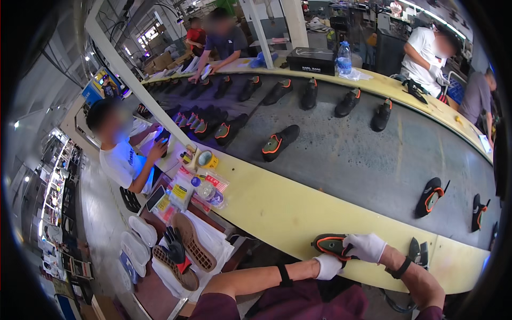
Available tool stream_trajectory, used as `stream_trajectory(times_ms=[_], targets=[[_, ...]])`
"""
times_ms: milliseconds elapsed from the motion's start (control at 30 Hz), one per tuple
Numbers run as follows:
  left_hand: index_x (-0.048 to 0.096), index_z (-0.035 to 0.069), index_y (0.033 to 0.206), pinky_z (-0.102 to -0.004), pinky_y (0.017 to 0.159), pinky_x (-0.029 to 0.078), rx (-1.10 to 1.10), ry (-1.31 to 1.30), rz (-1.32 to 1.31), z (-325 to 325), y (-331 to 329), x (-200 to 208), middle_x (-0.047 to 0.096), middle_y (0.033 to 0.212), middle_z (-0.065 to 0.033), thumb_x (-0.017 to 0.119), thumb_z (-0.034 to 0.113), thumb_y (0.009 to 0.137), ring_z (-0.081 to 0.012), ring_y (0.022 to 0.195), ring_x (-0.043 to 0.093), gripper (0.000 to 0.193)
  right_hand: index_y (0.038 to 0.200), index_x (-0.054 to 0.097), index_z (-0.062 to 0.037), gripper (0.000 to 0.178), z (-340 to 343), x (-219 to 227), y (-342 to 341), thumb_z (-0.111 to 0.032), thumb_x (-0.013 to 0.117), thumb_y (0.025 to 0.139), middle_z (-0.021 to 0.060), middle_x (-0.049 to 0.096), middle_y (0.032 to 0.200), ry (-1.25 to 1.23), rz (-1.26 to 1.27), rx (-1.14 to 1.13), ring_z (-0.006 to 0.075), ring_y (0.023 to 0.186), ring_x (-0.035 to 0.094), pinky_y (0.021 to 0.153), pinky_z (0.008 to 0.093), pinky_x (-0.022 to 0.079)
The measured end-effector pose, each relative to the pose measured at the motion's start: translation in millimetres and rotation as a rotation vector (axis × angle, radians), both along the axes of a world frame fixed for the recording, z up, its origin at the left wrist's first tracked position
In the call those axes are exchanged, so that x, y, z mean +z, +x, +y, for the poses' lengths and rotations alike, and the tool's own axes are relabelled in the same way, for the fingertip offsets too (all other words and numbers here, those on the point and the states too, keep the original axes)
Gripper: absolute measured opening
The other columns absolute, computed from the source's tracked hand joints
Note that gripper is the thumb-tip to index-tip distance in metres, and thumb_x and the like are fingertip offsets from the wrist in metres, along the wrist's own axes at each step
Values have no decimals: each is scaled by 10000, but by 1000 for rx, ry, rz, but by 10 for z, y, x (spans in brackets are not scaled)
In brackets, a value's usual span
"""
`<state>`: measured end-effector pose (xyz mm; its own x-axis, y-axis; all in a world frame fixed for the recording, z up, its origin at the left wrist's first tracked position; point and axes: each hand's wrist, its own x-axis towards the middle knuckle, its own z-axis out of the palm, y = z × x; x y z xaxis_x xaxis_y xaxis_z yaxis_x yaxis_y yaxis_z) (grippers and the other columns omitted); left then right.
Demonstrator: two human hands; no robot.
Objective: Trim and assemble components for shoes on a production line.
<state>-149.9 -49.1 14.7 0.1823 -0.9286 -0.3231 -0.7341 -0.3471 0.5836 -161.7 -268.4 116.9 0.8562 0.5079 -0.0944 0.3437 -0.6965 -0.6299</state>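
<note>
While left hand (329, 266) and right hand (365, 247) clasp a shoe (329, 245) near the ledge's (277, 205) edge, room opens leftward.

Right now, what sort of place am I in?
Probably a shoe factory: black shoes sit along a long grey belt, brown soles lie at left, and gloved left hand and right hand hold another shoe.

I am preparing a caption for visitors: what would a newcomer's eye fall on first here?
Probably the broad grey surface curving across the middle, dotted with orange-trimmed black shoes. Next, at the near yellow ledge, come the white-gloved left hand and right hand, holding another black shoe. At lower left, brown shoe soles stand out.
</note>
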Motion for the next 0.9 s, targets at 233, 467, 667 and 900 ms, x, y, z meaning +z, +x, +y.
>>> stream_trajectory(times_ms=[233,467,667,900], targets=[[784,-5,1005,-537,883,569,-43,109,53,-92,53,56,778,949,-232,631,392,1081,-437,956,755,432,1028,630,-70,124,280,127,-222,-130,689,937,147,699,886,-272,-195,71,361,800,742,677,476,608],[789,23,1026,-525,889,571,143,41,123,-22,32,411,784,969,-219,546,536,1104,-425,978,757,573,1008,642,-51,142,302,51,-184,-153,719,946,165,713,878,-302,-173,0,381,807,748,699,489,610],[734,89,1044,-525,881,542,472,-445,-122,468,158,745,705,967,-157,752,447,996,-402,901,687,362,1008,673,-45,191,317,89,-127,-226,731,981,171,736,903,-305,-105,-34,391,826,764,708,494,616],[621,81,1254,-511,990,477,424,-729,-240,347,458,237,627,1213,-143,819,185,871,-390,1136,607,444,932,619,-49,144,265,56,-101,-158,713,937,150,696,829,-247,-174,1,371,744,732,656,493,600]])
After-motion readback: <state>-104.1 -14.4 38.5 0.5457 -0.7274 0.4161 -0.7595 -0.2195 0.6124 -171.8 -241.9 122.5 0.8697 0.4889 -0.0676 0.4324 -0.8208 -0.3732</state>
